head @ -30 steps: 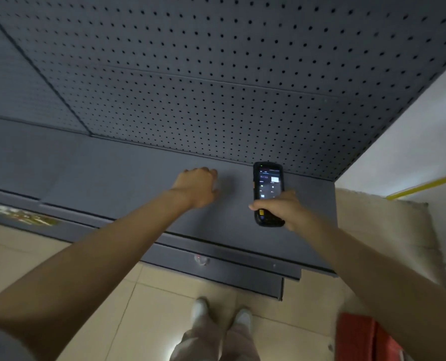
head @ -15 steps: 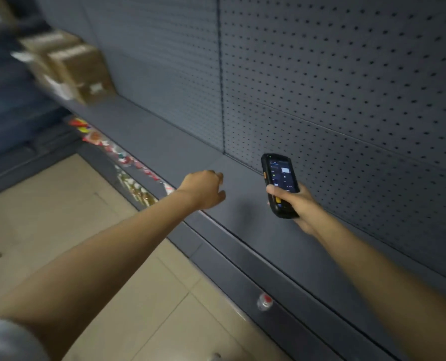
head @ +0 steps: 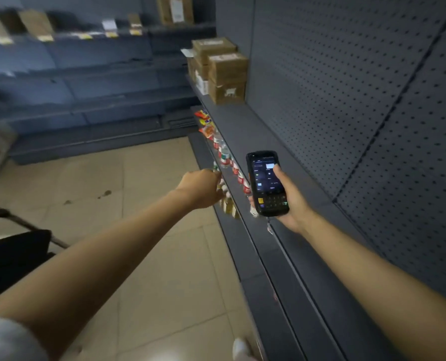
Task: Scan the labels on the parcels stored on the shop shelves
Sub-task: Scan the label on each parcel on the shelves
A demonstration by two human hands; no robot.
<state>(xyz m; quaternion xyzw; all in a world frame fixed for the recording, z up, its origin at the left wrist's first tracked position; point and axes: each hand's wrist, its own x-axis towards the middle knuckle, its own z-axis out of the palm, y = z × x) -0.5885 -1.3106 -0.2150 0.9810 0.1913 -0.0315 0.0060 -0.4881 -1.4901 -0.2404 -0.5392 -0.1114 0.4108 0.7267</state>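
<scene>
My right hand grips a black handheld scanner, screen lit and facing me, above the bare grey shelf. My left hand reaches forward over the shelf's front edge with curled fingers and nothing in it. Several brown cardboard parcels with white labels are stacked at the far end of this shelf, well beyond both hands. Another labelled parcel stands on a higher shelf behind them.
Small bottles and snack packets line the lower shelf under the front edge. A pegboard wall backs the shelf on the right. More shelving with blurred goods runs along the far left. A dark chair stands at the left on the tiled floor.
The view has swung left along the aisle, bringing the stacked parcels and far shelving into sight. Both hands stay outstretched; the scanner is still in my right hand.
</scene>
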